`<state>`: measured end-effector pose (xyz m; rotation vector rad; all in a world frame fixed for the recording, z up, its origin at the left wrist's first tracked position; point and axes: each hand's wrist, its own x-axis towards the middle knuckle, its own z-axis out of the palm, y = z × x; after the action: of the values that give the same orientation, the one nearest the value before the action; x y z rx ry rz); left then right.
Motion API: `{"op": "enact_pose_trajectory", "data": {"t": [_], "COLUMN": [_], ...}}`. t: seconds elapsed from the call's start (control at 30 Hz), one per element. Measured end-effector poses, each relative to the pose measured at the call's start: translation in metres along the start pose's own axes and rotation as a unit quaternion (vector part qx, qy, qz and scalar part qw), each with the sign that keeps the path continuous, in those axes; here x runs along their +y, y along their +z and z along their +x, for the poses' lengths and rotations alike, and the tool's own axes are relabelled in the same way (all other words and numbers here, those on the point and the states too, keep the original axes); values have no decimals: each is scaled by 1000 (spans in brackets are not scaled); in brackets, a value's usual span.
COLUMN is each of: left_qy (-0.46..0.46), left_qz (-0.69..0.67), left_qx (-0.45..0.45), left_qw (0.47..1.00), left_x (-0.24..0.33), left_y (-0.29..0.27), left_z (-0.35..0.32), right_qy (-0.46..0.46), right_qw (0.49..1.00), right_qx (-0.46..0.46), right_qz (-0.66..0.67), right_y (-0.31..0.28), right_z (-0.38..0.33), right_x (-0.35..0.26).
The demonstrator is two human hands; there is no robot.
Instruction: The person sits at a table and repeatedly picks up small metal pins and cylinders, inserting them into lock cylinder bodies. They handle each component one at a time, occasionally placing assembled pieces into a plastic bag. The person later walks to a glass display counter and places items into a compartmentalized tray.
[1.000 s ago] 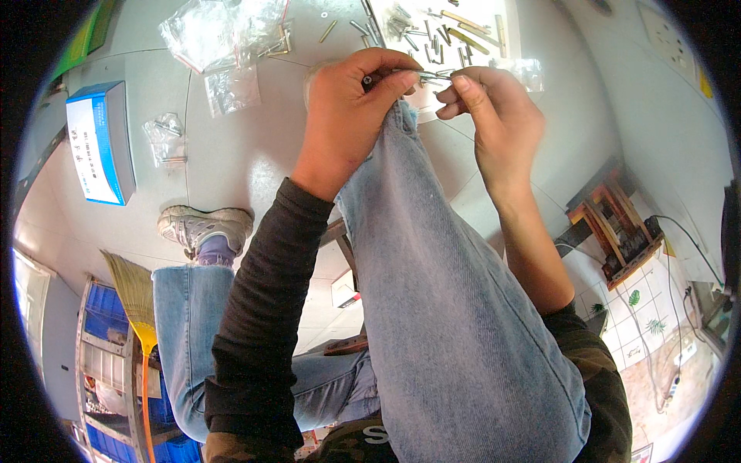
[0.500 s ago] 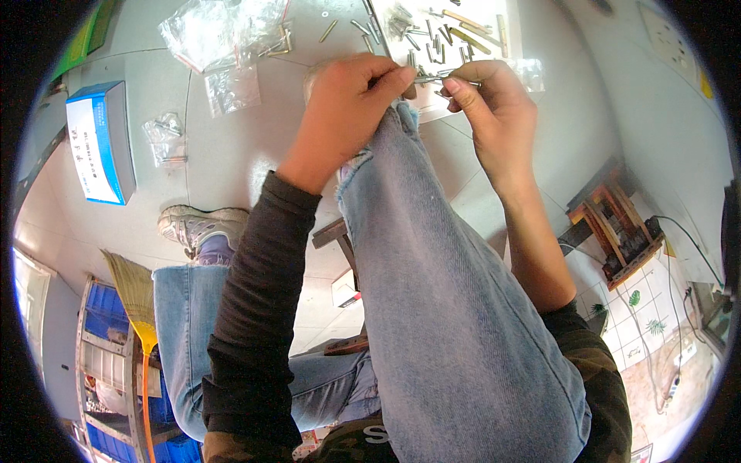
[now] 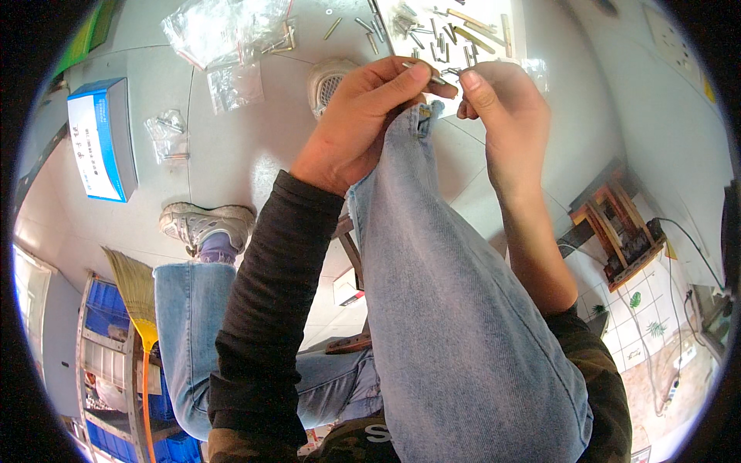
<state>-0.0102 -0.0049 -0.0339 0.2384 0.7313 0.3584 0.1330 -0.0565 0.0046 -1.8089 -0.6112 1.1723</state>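
Forward, left hand point(image 3: 370, 104) pinches a metal pin point(image 3: 435, 78); right hand point(image 3: 509, 112) near, its hold unclear.

Dark sleeve point(image 3: 266, 301), faded blue jeans point(image 3: 463, 293), purple sock point(image 3: 218, 248).

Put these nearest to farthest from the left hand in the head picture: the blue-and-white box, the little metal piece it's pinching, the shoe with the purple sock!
1. Metal piece: at the left hand's fingertips.
2. Shoe with the purple sock: on the floor, lower left of the hand.
3. Blue-and-white box: farthest out to the left.
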Motion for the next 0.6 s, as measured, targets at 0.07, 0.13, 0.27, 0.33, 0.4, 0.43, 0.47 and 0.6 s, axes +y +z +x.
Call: {"op": "enact_pose_trajectory", "data": {"t": [0.07, 0.13, 0.27, 0.33, 0.4, 0.43, 0.47, 0.6], "left_qy": [2, 1, -9, -10, -5, -4, -3, 25], "left_qz": [-36, -58, -90, -102, -102, -97, -92, -26], "left_qx": [29, 35, 9, 5, 9, 13, 18, 47], "left_qw": [999, 998, 996, 995, 995, 995, 996, 998], "left_x": [-2, -4, -2, -2, -2, -1, -1, 2], "left_y": [-1, -2, -5, -5, -4, -4, -3, 2], "left_z": [0, 0, -1, -1, -1, -1, -1, -2], "right_qy": [-18, -29, -35, -36, -41, -47, -57, -75], "right_qw": [1000, 999, 997, 997, 997, 995, 993, 987], "right_qx": [14, 20, 20, 22, 24, 27, 30, 41], "right_qz": [-9, -34, -63, -61, -68, -84, -100, -134], "right_y": [2, 4, 4, 4, 4, 4, 5, 6], "right_z": [-3, -3, -4, -5, -5, -5, -5, -7], "right_x": [-1, -1, 0, 0, 1, 1, 1, -3]}}
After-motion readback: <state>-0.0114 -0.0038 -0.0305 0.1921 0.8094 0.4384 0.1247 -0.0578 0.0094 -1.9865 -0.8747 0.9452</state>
